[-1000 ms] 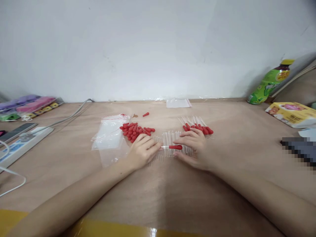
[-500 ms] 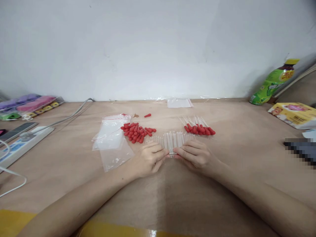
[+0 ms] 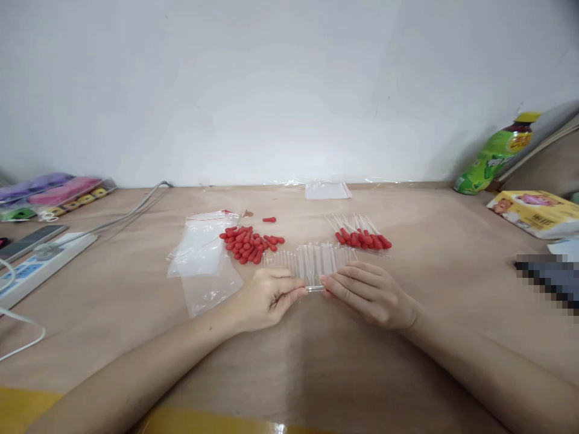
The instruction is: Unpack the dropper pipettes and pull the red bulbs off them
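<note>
A clear glass dropper tube [image 3: 315, 289] lies crosswise between my hands at the near edge of a row of similar glass tubes [image 3: 316, 260]. My left hand [image 3: 271, 296] pinches its left end between thumb and fingers. My right hand [image 3: 368, 292] is closed at its right end, with its thumb mostly hidden. Behind my left hand is a pile of red rubber bulbs [image 3: 248, 242], with one loose red bulb [image 3: 269, 219] farther back. Several droppers [image 3: 364, 238], thin tubes fitted with red bulbs, lie together beyond my right hand.
Clear zip bags [image 3: 199, 247] lie left of the bulbs, and another small bag [image 3: 327, 191] rests by the wall. A power strip [image 3: 45, 265] and cable are at left. A green bottle [image 3: 495, 154], a yellow box [image 3: 534, 212] and a blurred dark object [image 3: 549, 280] are at right.
My hands have moved slightly apart, showing more of the crosswise tube between them. The loose red bulb has turned and sits a little nearer.
</note>
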Demonstrator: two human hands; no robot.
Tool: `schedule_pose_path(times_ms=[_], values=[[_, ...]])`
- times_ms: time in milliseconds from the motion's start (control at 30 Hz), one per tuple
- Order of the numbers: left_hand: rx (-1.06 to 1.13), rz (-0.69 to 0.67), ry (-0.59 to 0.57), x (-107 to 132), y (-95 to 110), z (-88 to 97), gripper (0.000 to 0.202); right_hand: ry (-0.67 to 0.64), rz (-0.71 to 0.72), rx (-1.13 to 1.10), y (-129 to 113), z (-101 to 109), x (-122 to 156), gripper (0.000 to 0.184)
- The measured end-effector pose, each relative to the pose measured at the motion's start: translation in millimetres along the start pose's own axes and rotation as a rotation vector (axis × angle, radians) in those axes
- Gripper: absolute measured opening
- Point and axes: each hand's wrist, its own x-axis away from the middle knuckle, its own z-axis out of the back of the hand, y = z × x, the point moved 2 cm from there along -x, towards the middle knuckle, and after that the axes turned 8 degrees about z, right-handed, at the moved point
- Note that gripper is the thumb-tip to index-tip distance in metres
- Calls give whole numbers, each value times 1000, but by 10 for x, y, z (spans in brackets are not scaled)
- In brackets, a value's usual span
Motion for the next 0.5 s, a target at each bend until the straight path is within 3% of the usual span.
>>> schedule_pose_path(times_ms=[133,233,300,367,500], values=[[-18,5,-12,27,19,20,28,-52,37,7,-3,69,18,20],[-36,61,38,55,-85,93,28,-27,-2,21,89,117,133,22],[-78,160,87,74,-215,166,30,5,-152,51,223,144,248,21],[-157,250,119,88,-351,218,30,-55,-394,76,382,151,365,14],[-329,274,224,107,-529,175,27,-474,-836,102,578,137,521,17]])
